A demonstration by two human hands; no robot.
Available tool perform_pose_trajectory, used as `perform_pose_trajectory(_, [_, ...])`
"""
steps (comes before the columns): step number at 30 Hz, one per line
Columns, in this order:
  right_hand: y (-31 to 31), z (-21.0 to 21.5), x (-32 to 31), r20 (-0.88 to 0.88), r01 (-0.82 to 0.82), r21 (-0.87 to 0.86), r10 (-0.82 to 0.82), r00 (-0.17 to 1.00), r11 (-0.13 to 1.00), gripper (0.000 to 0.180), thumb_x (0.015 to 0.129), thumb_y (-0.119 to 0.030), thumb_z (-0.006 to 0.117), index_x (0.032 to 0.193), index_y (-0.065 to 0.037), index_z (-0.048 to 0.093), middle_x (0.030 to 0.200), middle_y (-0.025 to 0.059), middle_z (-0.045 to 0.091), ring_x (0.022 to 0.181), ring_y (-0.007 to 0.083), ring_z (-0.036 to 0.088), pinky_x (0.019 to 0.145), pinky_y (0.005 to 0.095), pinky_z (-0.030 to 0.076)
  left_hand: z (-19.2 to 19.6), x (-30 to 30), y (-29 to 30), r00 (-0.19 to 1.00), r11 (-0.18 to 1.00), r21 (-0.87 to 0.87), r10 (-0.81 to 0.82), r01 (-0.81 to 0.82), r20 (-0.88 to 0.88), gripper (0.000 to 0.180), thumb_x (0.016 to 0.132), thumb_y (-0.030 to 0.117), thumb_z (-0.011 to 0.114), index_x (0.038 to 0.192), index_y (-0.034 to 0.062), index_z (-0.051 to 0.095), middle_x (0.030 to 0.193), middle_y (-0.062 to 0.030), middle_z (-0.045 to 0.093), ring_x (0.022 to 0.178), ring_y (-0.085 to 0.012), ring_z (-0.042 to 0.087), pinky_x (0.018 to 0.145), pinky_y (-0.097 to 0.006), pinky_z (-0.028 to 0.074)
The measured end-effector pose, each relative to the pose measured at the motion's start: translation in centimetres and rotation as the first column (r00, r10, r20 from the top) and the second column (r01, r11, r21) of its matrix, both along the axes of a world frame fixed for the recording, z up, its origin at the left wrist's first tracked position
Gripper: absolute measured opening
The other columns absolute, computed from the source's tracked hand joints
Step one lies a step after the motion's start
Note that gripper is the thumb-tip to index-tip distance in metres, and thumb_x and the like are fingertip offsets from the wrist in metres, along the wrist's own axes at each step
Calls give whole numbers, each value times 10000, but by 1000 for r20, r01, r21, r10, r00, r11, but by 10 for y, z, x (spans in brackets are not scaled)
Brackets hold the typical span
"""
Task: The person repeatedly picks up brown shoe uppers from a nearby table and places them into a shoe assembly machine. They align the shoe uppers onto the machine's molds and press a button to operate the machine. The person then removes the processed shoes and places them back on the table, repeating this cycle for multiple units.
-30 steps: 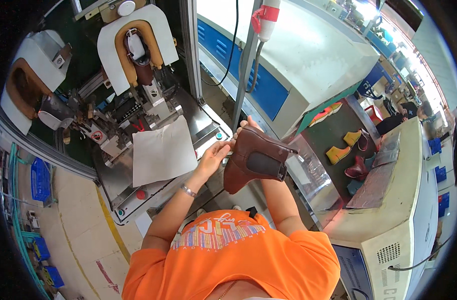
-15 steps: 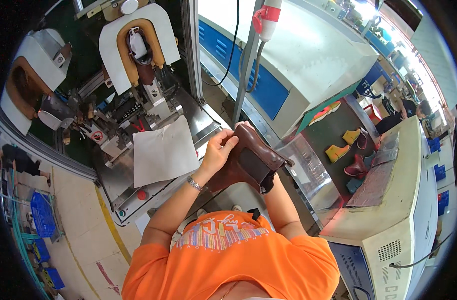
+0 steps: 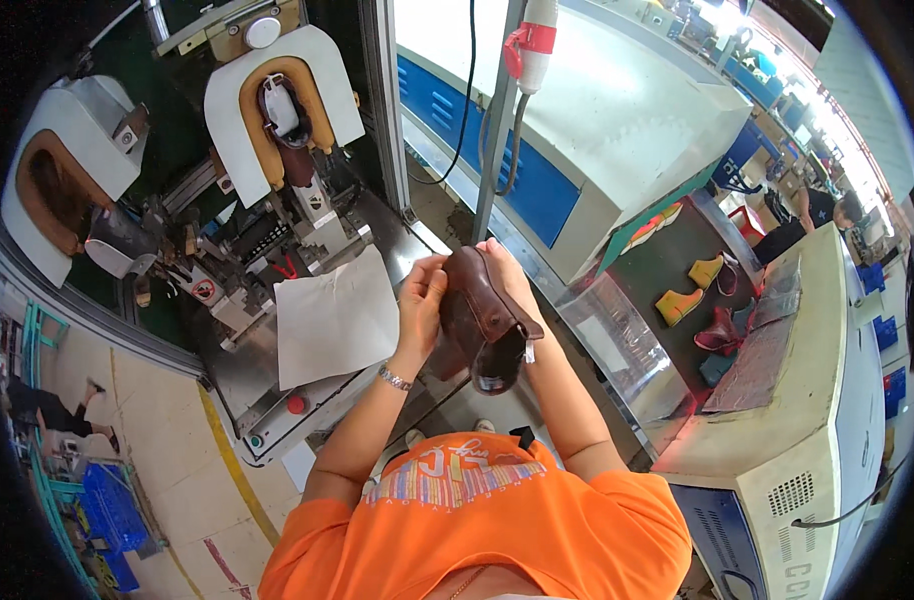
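Observation:
A dark brown leather ankle boot (image 3: 474, 300) hangs in front of me between both hands, its opening turned toward me. My left hand (image 3: 421, 302) grips its left side, thumb against the leather and fingers bent; a metal watch sits on that wrist. On the far right side my right hand (image 3: 507, 268) holds the boot, its fingers partly hidden behind it. Left of the boot, a creased white sheet (image 3: 337, 318) lies on the metal machine table. Behind it, another dark brown shoe upper (image 3: 295, 160) sits within a U-shaped tan pad (image 3: 249, 110) of the machine.
A second padded station (image 3: 52, 190) stands at far left. A red button (image 3: 296, 404) is on the table's front edge. To the right, yellow boots (image 3: 680, 305) and a dark red boot (image 3: 719, 330) lie on a conveyor. Another person (image 3: 822, 212) is at the far right; blue crates (image 3: 112, 510) stand lower left.
The boot has turned in my hands, from showing its side with the dark elastic panel to pointing its opening toward me. My left hand has shifted slightly downward and left.

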State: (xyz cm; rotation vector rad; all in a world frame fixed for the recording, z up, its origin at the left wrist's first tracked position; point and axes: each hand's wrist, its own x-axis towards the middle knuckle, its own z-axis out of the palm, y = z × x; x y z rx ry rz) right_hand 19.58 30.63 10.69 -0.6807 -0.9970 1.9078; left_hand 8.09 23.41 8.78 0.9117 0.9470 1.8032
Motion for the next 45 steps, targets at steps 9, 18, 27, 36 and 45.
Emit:
perform_pose_trajectory(9, [-16,-45,-5,-89,-24,-146,11,996,989,386,861,-397,495,984,-36,552,881,25,587,767,107,553,672,232,431,28,-6,7,910,976,184,-181,119,373,338,874,228,504,1161,103,376,862,-12,541,806,-92,554,711,-225,472])
perform_pose_trajectory(18, [-25,15,39,-222,-78,21,81,972,997,205,839,-186,566,978,-44,516,938,36,596,838,111,561,772,269,448,-43,-17,24,816,884,37,-446,467,368,377,894,252,402,1201,34,379,1165,-115,495,1051,-195,490,917,-336,401])
perform_pose_trajectory(27, [-7,-21,70,-185,202,-18,-202,962,979,185,860,-107,516,1032,-38,500,936,41,584,847,115,557,773,261,451,-53,36,-4,719,846,179,-523,502,457,701,805,593,383,1314,120,287,1339,-48,331,1230,-218,303,1029,-410,210])
perform_pose_trajectory(36, [-57,-14,143,188,330,35,-330,925,943,422,877,-321,476,1188,-41,425,1056,57,518,928,141,516,820,286,425,0,58,-3,896,968,198,-50,152,-442,651,663,80,716,1214,44,372,1160,-110,492,1079,-199,467,960,-372,322])
perform_pose_trajectory(45, [-106,-47,214,40,330,-414,-346,938,848,493,748,-103,628,1191,-55,416,1078,95,535,976,202,534,831,358,464,-10,115,2,6,603,143,224,785,-975,600,620,190,684,1184,232,483,1302,-21,388,1237,-212,308,1025,-534,111])
